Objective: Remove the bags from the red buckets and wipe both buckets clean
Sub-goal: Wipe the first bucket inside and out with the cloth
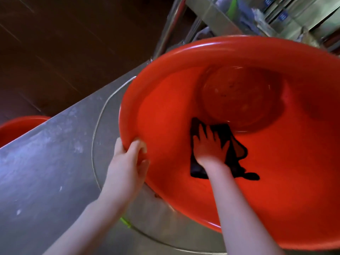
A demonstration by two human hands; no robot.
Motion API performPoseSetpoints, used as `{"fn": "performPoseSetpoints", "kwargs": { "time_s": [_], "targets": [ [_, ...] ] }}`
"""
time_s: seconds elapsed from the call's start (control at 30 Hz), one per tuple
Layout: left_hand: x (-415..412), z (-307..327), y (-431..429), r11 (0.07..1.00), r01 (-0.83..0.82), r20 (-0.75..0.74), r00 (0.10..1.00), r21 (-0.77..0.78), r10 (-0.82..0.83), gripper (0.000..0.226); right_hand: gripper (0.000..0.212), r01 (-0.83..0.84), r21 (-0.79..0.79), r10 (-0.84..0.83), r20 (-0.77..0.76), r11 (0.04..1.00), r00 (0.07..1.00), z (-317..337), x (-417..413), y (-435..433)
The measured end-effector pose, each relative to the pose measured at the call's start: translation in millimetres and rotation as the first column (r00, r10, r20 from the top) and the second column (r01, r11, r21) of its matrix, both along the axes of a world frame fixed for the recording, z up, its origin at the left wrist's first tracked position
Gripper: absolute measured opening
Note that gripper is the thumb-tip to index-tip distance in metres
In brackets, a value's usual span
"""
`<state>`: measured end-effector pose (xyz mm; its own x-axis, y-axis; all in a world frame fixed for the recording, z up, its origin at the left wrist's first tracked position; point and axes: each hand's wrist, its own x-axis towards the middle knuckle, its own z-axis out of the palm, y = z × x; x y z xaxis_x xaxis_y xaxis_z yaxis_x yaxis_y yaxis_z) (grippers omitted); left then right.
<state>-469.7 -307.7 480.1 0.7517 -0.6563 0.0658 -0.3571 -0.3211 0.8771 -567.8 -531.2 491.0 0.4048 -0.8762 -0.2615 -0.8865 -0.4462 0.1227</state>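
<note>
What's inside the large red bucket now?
A dark cloth lies on the inner wall of the red bucket, pressed flat by the right hand. No bag shows. The wall under the cloth is hidden.

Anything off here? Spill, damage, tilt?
Bucket is tipped on the counter, left hand gripping its rim, right hand pressing a cloth inside. Specks on its bottom. No spill or crack visible.

My feed shows 2 slim arms. L forearm (pixel 99 212), left of the red bucket (pixel 239 42): bare, wrist to frame edge. L hand (pixel 128 161), at its rim: bare, nails too blurred to read. R forearm (pixel 237 208) & R hand (pixel 209 147), inside the bucket: bare too, wrist narrow.
</note>
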Motion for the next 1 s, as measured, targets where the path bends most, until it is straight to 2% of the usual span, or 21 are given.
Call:
{"fn": "performPoseSetpoints", "kwargs": {
  "time_s": [0.07,0.13,0.2,0.23,0.3,0.37,0.43,0.53,0.6,0.7,0.77,0.83,0.9,1.0],
  "targets": [
    [-11.3,-7.4,-4.9,0.998,-0.066,-0.075,0.995,0.017,0.067,0.034,0.059,-0.112,0.018,0.109,0.096,0.994,0.989,-7.1,6.6,47.9],
    [-13.3,-9.6,-7.3,0.995,-0.096,-0.11,0.989,0.015,0.097,0.034,0.06,-0.257,-0.03,0.257,0.23,0.966,0.939,-14.7,4.4,105.6],
    [-11.0,-10.1,-7.3,0.997,-0.079,-0.115,0.99,0.018,0.081,0.034,0.06,-0.282,-0.082,0.293,0.303,0.956,0.907,-17.7,4.0,134.3],
    [-10.0,-10.4,-6.5,0.998,-0.064,-0.109,0.992,0.019,0.066,0.036,0.06,-0.261,-0.081,0.273,0.311,0.962,0.91,-17.2,6.5,128.9],
    [-8.3,-10.5,-5.0,0.999,-0.038,-0.101,0.994,0.018,0.04,0.039,0.06,-0.184,-0.115,0.207,0.233,0.976,0.95,-18.1,11.7,91.4],
    [-8.7,-11.3,-4.2,0.999,-0.027,-0.102,0.994,0.022,0.029,0.042,0.059,-0.02,-0.069,0.033,0.2,0.997,0.979,-16.5,23.3,37.3],
    [-10.6,-12.1,-4.4,0.999,-0.031,-0.105,0.994,0.016,0.033,0.042,0.056,0.125,0.019,-0.126,0.222,0.992,0.967,-8.7,37.4,-3.0],
    [-12.7,-14.3,-4.6,0.999,-0.05,-0.107,0.993,-0.005,0.049,0.04,0.055,0.151,0.042,-0.156,0.264,0.988,0.952,-9.7,49.9,-5.2],
    [-12.7,-14.7,-4.5,0.998,-0.057,-0.115,0.992,-0.007,0.056,0.039,0.058,0.067,0.031,-0.073,0.259,0.997,0.963,-15.6,43.9,28.1],
    [-11.4,-14.2,-4.2,0.998,-0.059,-0.111,0.992,0.002,0.059,0.038,0.062,-0.182,-0.073,0.195,0.291,0.981,0.937,-17.9,20.6,102.8],
    [-11.2,-12.4,-4.4,0.998,-0.06,-0.117,0.991,-0.005,0.059,0.038,0.063,-0.219,-0.088,0.236,0.344,0.972,0.909,-15.5,13.8,127.1],
    [-11.6,-12.2,-4.3,0.998,-0.059,-0.115,0.992,-0.006,0.058,0.041,0.061,-0.183,-0.095,0.204,0.325,0.979,0.924,-14.6,21.6,111.8],
    [-12.3,-13.0,-2.7,0.998,-0.063,-0.113,0.992,-0.007,0.062,0.042,0.059,-0.069,-0.097,0.095,0.29,0.993,0.952,-16.4,39.2,70.1],
    [-14.4,-9.9,0.2,0.999,-0.053,-0.137,0.989,-0.013,0.051,0.04,0.056,0.108,0.012,-0.107,0.323,0.994,0.94,-13.8,71.5,5.3]
  ]
}}
